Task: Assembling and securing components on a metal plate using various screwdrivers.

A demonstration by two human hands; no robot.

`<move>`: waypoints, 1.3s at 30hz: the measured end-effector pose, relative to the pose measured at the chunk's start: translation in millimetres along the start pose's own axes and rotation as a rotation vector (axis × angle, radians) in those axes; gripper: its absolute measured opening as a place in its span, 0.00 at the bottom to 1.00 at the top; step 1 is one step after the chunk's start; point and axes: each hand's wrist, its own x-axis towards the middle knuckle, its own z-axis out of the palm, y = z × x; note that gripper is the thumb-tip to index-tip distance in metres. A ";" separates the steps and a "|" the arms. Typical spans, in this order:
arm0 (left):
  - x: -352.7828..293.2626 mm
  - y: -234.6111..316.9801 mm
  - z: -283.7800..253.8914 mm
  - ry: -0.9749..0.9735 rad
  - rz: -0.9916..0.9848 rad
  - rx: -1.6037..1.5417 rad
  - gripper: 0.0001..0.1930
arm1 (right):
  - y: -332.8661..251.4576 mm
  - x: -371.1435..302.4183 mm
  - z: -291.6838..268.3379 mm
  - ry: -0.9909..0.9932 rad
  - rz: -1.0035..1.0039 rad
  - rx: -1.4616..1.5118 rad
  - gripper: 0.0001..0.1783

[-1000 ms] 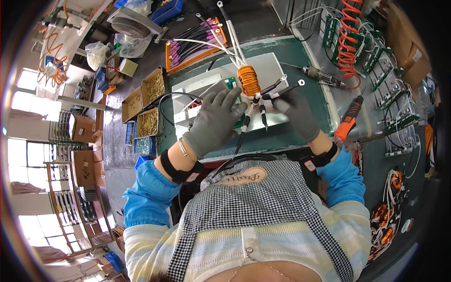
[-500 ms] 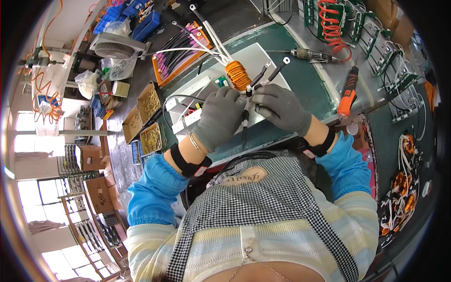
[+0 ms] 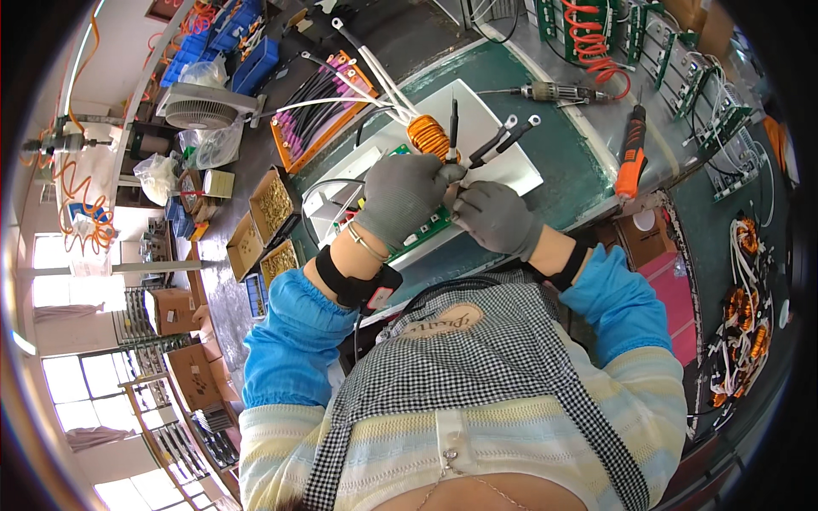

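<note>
In front of me stands a white open box (image 3: 521, 169). A wire-wound toroid coil (image 3: 428, 136) with orange winding sits in it, its white leads running away to the far left. My left hand (image 3: 400, 200), in a grey glove, is closed with thumb and fingers pinched on a black cable (image 3: 454, 128) that points away from me. Two more black cables (image 3: 498, 146) with ring terminals fan out to its right. My right hand (image 3: 497, 219), also gloved, has curled fingers close to the left fingertips; what they hold is hidden. Below them shows a green circuit board (image 3: 430, 230).
On the right lie an orange-and-black power screwdriver (image 3: 631, 157) and an air tool (image 3: 558, 92) on a red coiled hose (image 3: 588, 47). An orange tray of cables (image 3: 294, 140) and cardboard boxes of small brass-coloured parts (image 3: 271, 204) stand left. More coils (image 3: 745, 319) lie far right.
The black cable end that hung toward me now points away. My right hand has drawn back toward me, its fingers lower, and more of the green circuit board shows.
</note>
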 end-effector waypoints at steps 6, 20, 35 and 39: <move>-14.7 -26.5 -16.4 -0.034 0.131 -0.497 0.16 | -11.8 12.9 8.9 -0.122 0.254 -0.105 0.10; -1.4 -19.8 -39.9 -0.197 0.080 -0.176 0.16 | -12.9 18.1 12.7 0.133 0.583 0.108 0.13; 23.5 -41.3 -23.3 -0.088 0.125 0.007 0.11 | 17.2 8.7 -5.7 -0.322 0.494 0.114 0.14; 23.5 -32.1 -33.1 -0.157 0.209 0.269 0.10 | 10.5 10.4 -5.3 -0.330 0.574 0.064 0.17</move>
